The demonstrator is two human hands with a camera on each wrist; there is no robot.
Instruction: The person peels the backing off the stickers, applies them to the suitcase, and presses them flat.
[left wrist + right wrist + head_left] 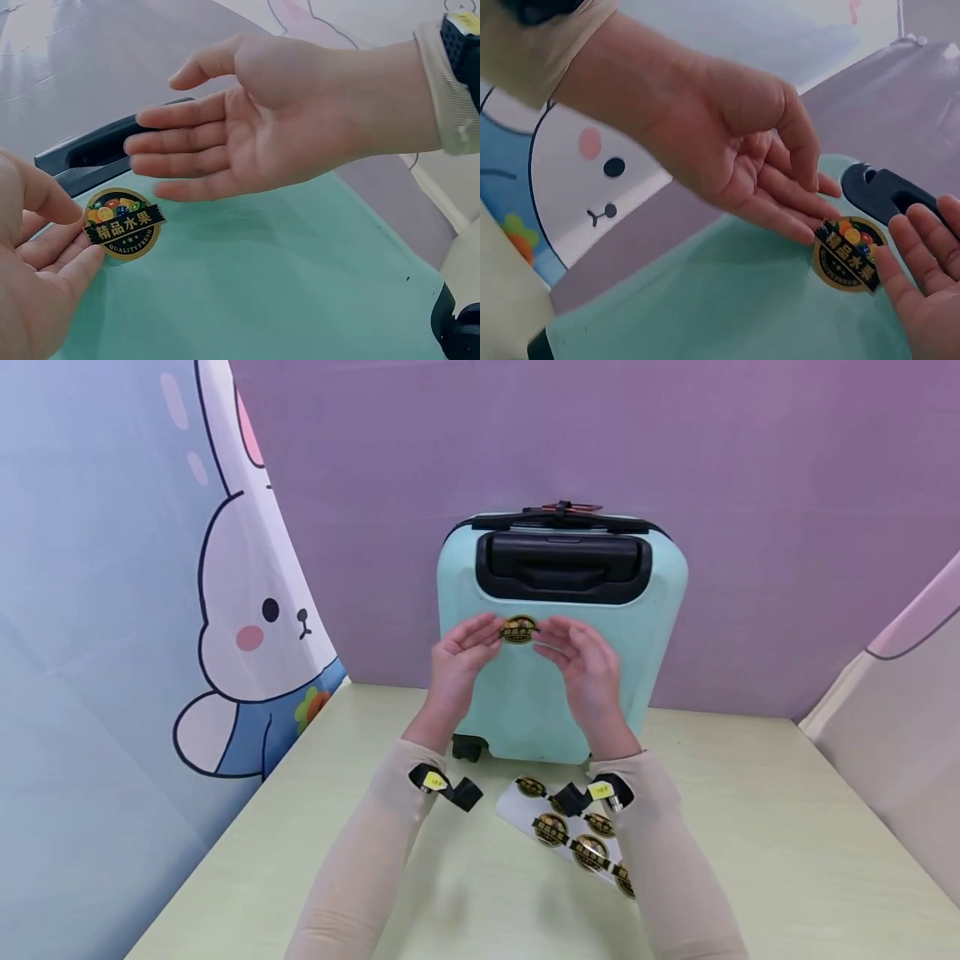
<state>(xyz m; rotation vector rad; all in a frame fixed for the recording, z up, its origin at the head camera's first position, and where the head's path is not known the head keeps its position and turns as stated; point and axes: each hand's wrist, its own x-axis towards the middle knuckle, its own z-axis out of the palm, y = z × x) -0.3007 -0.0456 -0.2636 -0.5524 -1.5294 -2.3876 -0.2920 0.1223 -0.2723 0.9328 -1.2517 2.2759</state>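
A round black-and-gold sticker (pixel 519 629) with a ribbon band and fruit picture lies against the front of a mint-green suitcase (pixel 540 693), below its black handle recess. On its left side my left hand (pixel 462 656) has extended fingers, with fingertips right at the sticker's edge. In the right wrist view this left hand (pixel 742 150) shows its thumb bent, away from the sticker (pixel 847 255). My right hand (pixel 588 668) is raised on the other side, fingers nearly straight. The left wrist view shows the right hand (pixel 255 127) palm facing, above the sticker (pixel 124 223), gripping nothing.
A sheet of similar stickers (pixel 551 831) lies on the pale table (pixel 300 860), partly hidden under my right forearm. Behind the suitcase hangs a purple backdrop (pixel 360 527); a blue cloth with a cartoon rabbit (pixel 255 593) hangs at left. Black wheels (pixel 468 748) support the suitcase.
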